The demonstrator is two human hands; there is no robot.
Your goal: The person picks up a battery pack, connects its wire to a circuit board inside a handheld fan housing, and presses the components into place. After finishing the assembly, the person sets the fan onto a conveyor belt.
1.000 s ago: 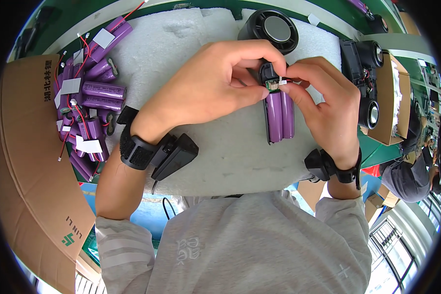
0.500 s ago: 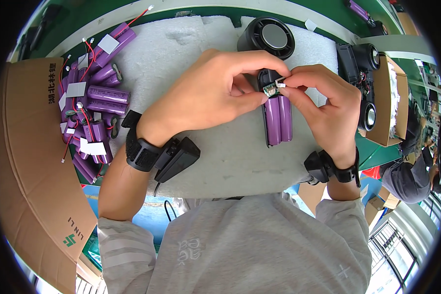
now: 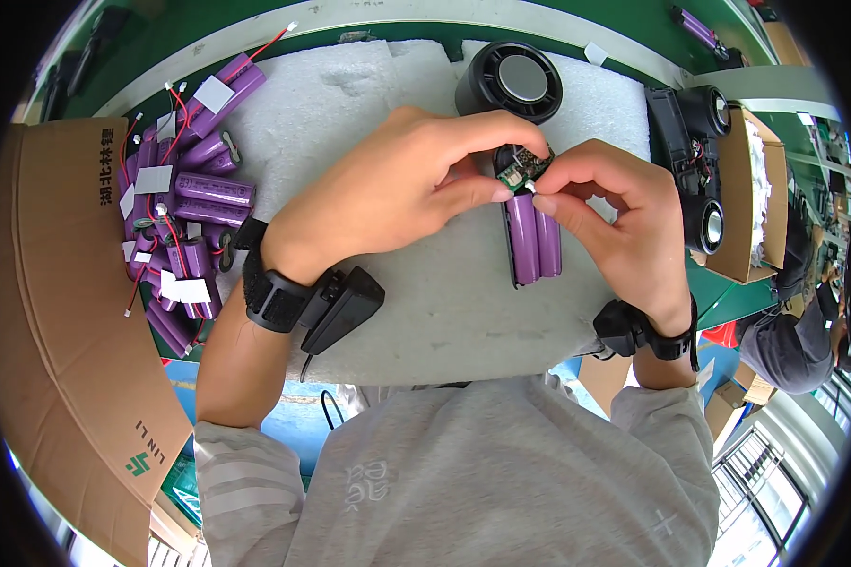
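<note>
My left hand [image 3: 378, 189] reaches in from the left, thumb and index finger closed around the edges of a small circuit board [image 3: 513, 174]. My right hand [image 3: 624, 198] pinches a small white plug [image 3: 529, 187] at the board's lower right edge; whether the plug is seated I cannot tell. Just below, two purple battery cells [image 3: 536, 238] lie side by side in a narrow black casing [image 3: 514, 269]. Beyond the fingers is a round black fan-like head [image 3: 511, 81] with a grey disc in its middle. My fingers hide where head and casing meet.
At left, purple battery packs [image 3: 213, 189] with red wires and white tabs lie heaped beside a large cardboard box [image 3: 76, 312]. White foam [image 3: 321, 85] covers the bench. At right are similar black units [image 3: 704, 222] and an open carton [image 3: 766, 189]. Another person [image 3: 790, 340] is far right.
The circuit board has turned so that more of its component side shows. My right hand has shifted slightly downward with the white plug, to the board's lower edge.
</note>
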